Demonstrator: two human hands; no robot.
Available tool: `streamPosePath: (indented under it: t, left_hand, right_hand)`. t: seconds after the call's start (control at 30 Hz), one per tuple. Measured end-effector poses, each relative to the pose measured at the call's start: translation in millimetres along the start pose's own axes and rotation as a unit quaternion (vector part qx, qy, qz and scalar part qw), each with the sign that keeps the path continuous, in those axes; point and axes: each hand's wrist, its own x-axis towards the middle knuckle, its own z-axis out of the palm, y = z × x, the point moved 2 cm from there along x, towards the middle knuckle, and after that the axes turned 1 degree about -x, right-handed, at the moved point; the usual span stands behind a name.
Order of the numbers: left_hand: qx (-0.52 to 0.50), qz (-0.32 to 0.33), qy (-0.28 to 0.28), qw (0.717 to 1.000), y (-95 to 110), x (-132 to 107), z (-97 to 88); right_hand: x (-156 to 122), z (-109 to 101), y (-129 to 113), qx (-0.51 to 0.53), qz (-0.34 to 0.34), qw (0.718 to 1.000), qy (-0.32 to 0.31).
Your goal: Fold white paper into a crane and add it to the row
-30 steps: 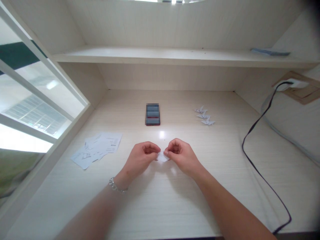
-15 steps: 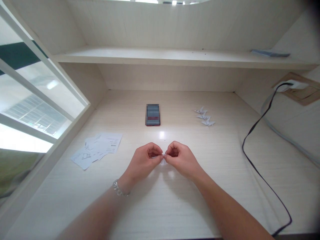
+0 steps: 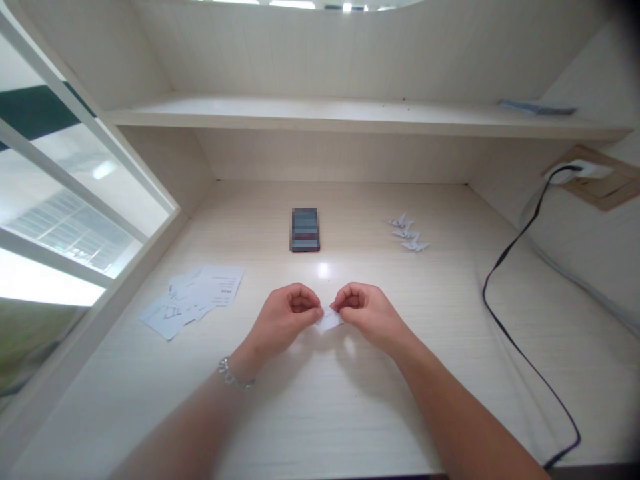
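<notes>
A small folded piece of white paper (image 3: 330, 320) is pinched between both my hands just above the pale wooden desk (image 3: 320, 400). My left hand (image 3: 285, 319), with a bracelet at the wrist, has its fingers curled and grips the paper's left end. The fingers of my right hand (image 3: 367, 315) are curled on the paper's right end. Three finished folded paper figures (image 3: 409, 233) lie in a short row at the back right of the desk. A loose pile of small printed paper slips (image 3: 193, 297) lies to the left of my hands.
A phone (image 3: 305, 229) lies flat at the back centre of the desk. A black cable (image 3: 505, 287) runs from a wall socket (image 3: 575, 172) down the right side. A shelf (image 3: 350, 113) spans above, with a flat bluish item (image 3: 537, 107) on it. Window frame (image 3: 85, 187) at left.
My hands drew close until the paper was almost hidden, then parted slightly; the white paper now shows between my fingertips again, tilted a little.
</notes>
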Motion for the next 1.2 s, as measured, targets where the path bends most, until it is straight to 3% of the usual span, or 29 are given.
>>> streamPosePath:
  t: [0.2,0.43,0.77,1.2]
  left_hand:
    - [0.011,0.007,0.013,1.000,1.8,-0.2,0.8]
    - [0.008,-0.015,-0.010,1.000,-2.4,0.8,1.6]
    - [-0.011,-0.020,-0.003,1.000,0.7,1.4,0.0]
    - [-0.026,-0.020,-0.003,0.999,1.0,1.3,-1.7]
  right_hand:
    - [-0.3,3.4,0.8,-0.011,-0.019,1.000,0.011]
    - [-1.1,6.1,0.8,-0.039,-0.024,0.999,0.008]
    - [-0.7,2.3,1.9,-0.007,-0.030,0.999,0.028]
    - [-0.8,2.1,2.0,0.034,0.018,0.999,-0.016]
